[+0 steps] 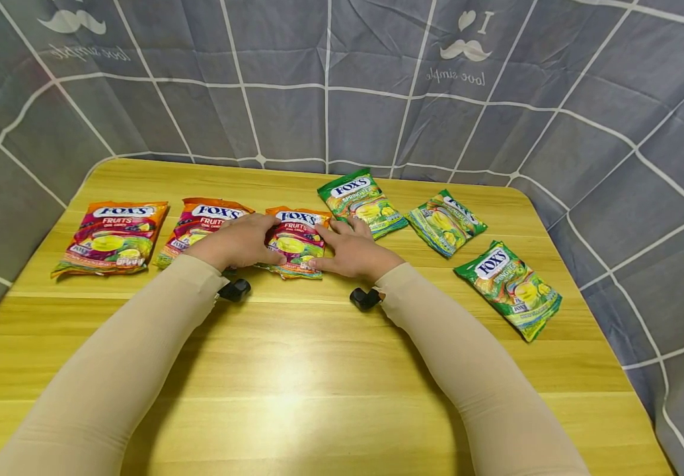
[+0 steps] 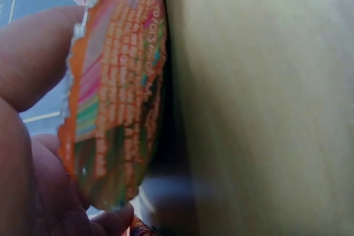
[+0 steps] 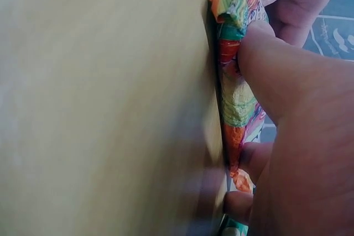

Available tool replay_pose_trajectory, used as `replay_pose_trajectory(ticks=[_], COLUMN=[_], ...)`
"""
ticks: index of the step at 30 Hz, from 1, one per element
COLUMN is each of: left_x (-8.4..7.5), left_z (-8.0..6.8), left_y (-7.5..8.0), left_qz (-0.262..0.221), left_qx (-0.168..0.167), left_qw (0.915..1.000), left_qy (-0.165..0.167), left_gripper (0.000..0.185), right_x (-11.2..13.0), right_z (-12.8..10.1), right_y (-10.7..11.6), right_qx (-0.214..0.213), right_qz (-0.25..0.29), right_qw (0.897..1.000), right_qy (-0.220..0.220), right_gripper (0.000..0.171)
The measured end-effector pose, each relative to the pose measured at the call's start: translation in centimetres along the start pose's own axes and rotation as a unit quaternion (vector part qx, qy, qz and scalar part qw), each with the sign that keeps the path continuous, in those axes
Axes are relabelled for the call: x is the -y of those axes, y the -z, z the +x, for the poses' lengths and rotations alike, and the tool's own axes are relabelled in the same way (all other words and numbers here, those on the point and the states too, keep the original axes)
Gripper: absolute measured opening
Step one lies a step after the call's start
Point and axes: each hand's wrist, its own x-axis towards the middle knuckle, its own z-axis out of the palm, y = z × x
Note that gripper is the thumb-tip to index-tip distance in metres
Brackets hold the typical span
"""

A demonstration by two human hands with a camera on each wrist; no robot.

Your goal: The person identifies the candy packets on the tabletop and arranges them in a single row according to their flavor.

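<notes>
In the middle of the row, an orange-and-magenta FOX'S Fruits candy bag (image 1: 296, 239) lies between my two hands. My left hand (image 1: 242, 239) holds its left side, thumb on the lower edge and fingers toward the upper left. On the other side my right hand (image 1: 355, 250) grips it, thumb at the lower right corner, fingers along the right edge. The left wrist view shows the printed lower face of the bag (image 2: 121, 92) standing a little off the table. From the right wrist, the thumb (image 3: 265, 59) presses the bag's crinkled edge (image 3: 238, 98).
Two more Fruits bags lie to the left, one at the far left (image 1: 112, 237) and one (image 1: 199, 228) partly behind my left hand. Three green Springtea bags are on the right: upper (image 1: 362, 203), middle (image 1: 447, 223), lower (image 1: 511, 289). A grey checked cloth (image 1: 371, 125) surrounds the wooden table (image 1: 294, 377).
</notes>
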Motion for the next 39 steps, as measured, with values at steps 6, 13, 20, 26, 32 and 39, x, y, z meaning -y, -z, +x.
replay_pose_trajectory(ticks=[6,13,20,26,32,39], left_x=[-0.16,-0.24,-0.34,-0.32,-0.33,-0.37], left_z=[-0.07,-0.14,-0.13,-0.08,-0.17,-0.41], left_y=[0.12,0.17,0.19,0.17,0.29,0.34], left_qz=[0.004,0.003,0.005,0.003,0.004,0.002], left_qx=[-0.001,0.001,0.003,0.006,0.006,0.005], left_qw=[1.0000,1.0000,1.0000,1.0000,1.0000,1.0000], left_qy=[0.000,-0.003,-0.001,0.002,0.001,0.001], left_gripper=[0.094,0.094,0.094,0.095,0.096,0.095], right_x=[-0.21,-0.21,-0.22,-0.21,-0.14,0.13], right_z=[0.09,0.01,-0.03,0.03,0.06,0.10], right_y=[-0.09,-0.07,-0.11,-0.19,-0.09,0.05], right_qx=[-0.001,-0.004,-0.007,-0.010,-0.010,-0.002], right_qz=[0.001,0.006,0.003,0.000,0.002,-0.008], right_qw=[1.000,1.000,1.000,1.000,1.000,1.000], right_qy=[0.001,0.002,0.001,0.002,-0.004,-0.001], right_gripper=[0.087,0.088,0.087,0.087,0.087,0.087])
